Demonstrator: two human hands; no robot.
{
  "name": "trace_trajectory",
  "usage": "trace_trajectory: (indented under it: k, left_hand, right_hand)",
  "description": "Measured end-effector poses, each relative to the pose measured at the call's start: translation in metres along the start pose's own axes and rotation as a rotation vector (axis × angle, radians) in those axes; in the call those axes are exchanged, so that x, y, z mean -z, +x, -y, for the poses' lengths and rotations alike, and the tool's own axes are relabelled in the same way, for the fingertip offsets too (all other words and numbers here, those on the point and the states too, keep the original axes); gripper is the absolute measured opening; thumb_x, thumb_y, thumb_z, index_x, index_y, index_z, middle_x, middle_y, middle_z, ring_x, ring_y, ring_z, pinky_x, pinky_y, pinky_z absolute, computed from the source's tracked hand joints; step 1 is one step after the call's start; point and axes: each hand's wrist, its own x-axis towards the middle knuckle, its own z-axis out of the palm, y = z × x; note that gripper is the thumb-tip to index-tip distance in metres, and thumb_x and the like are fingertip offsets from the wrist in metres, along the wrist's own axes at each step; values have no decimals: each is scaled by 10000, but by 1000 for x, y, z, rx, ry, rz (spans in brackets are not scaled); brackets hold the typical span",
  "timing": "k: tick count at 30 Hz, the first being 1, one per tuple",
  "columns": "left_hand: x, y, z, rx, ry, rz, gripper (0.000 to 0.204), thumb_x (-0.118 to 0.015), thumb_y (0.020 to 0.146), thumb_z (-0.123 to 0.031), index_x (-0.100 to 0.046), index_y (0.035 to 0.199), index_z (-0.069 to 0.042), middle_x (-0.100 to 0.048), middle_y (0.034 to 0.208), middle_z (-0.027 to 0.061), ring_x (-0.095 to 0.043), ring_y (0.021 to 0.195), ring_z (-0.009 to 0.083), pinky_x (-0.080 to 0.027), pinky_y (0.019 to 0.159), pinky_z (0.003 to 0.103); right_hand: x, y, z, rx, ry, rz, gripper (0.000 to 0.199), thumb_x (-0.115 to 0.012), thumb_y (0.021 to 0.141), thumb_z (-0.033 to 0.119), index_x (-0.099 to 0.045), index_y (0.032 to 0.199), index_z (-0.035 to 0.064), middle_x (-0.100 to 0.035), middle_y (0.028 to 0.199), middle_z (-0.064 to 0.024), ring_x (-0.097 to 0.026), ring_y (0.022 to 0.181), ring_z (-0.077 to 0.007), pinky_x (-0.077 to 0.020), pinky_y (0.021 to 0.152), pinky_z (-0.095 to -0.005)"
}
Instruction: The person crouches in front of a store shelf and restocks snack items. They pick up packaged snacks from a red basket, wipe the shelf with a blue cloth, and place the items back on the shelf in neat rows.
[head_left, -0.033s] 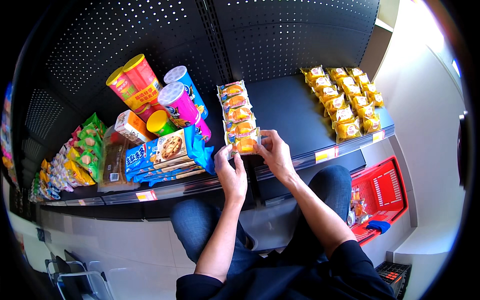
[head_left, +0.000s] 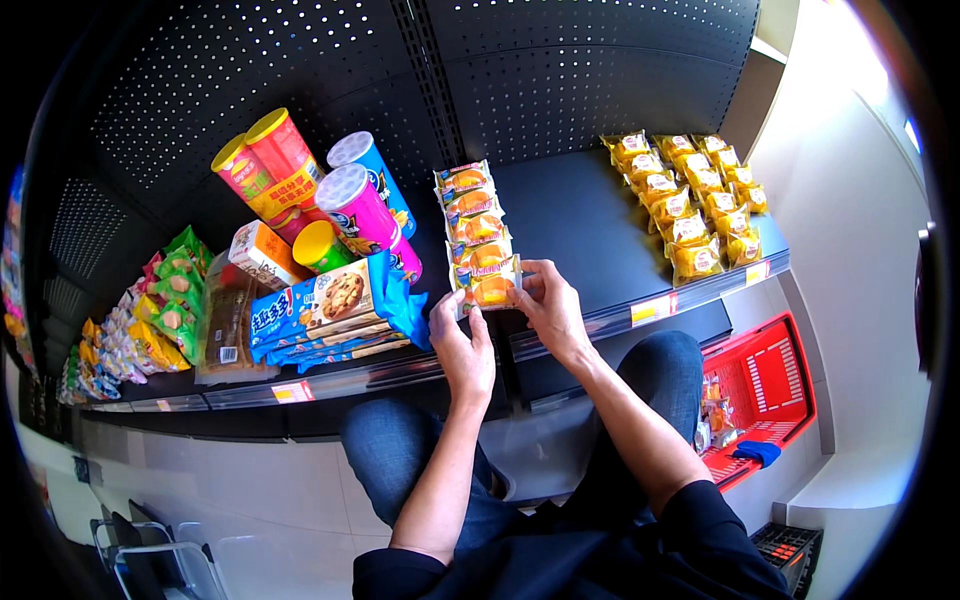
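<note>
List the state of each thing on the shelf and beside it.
Front cake pack: held upright in both hands.
Cake row: lined up behind it.
Left hand: gripping the pack.
Right hand: gripping the pack.
Chip cans: lying tilted, stacked.
Blue cookie boxes: stacked flat.
Red basket: holding goods.

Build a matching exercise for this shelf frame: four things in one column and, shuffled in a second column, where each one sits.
Things:
1. small cake packet
2. blue cookie packs
3. yellow snack packets
4. red basket

Places:
A. on the floor, right of the person's knee
B. in two rows at the right end of the shelf
C. held between the left hand and the right hand at the front of a row
D. stacked at the shelf's front edge, left of the hands

Pairs: 1-C, 2-D, 3-B, 4-A
</note>
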Motion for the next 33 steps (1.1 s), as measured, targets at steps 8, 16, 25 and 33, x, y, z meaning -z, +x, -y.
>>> trace_trajectory:
  k: [8, 16, 25, 33]
  left_hand:
    - [-2, -5, 1, -39, 100, 47, 358, -651, 949, -67, -515, 1277, -30, -583, 1277, 176, -528, 1223, 341, -375, 1051, 473]
    - [1, -9, 2, -82, 107, 27, 423, -688, 909, -64, -508, 1290, -22, -529, 1372, 213, -492, 1283, 378, -354, 1085, 492]
    - [7, -26, -32, -281, 114, 41, 379, -638, 949, -71, -549, 1308, 7, -501, 1429, 222, -452, 1360, 371, -313, 1150, 477]
    - [4, -63, -54, -404, -121, 225, 139, -551, 1019, -49, -655, 963, 24, -676, 1020, 129, -665, 892, 214, -548, 745, 311]
  right_hand:
    - [-3, 1, -8, 11, -15, -28, 415, -726, 918, 123, -547, 1260, -28, -696, 969, -173, -667, 743, -234, -553, 681, -363]
    - [-5, 0, -12, 44, -9, -54, 420, -748, 891, 124, -560, 1243, -7, -673, 1004, -175, -660, 763, -243, -553, 702, -368]
    - [24, -22, 17, 296, -7, -210, 354, -698, 912, 24, -588, 1249, 36, -628, 1071, -99, -610, 794, -150, -537, 684, -284]
    - [168, -134, -31, 191, -87, -512, 179, -615, 961, 15, -658, 1134, 32, -627, 889, -62, -612, 772, -130, -506, 685, -265]
